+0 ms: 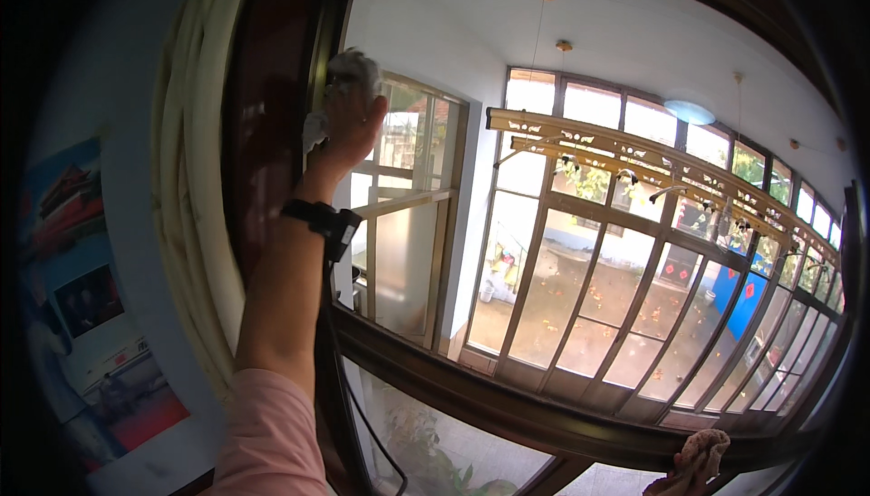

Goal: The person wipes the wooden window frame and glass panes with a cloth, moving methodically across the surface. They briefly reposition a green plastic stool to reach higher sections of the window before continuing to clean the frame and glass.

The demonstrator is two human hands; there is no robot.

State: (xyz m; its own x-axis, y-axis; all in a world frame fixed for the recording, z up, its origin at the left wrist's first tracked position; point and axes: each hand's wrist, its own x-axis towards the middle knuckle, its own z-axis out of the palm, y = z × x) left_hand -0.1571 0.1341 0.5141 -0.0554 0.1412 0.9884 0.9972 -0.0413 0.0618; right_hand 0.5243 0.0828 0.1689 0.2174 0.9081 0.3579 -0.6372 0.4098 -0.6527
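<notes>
My left hand [349,120] is raised high, and its forearm, with a pink sleeve and a black wrist strap [322,221], comes up from the lower left. It presses a crumpled white cloth [355,68] against the upper left corner of the window pane [408,251], right beside the dark brown window frame [319,79]. The cloth bulges out above and to the left of my fingers. My right hand is out of view.
A cream curtain [195,179] hangs left of the frame beside a wall with a poster [82,315]. A dark sill bar [471,387] crosses below. A crumpled pinkish cloth [696,458] lies at the lower right. Beyond the glass is a glazed balcony with drying racks [634,156].
</notes>
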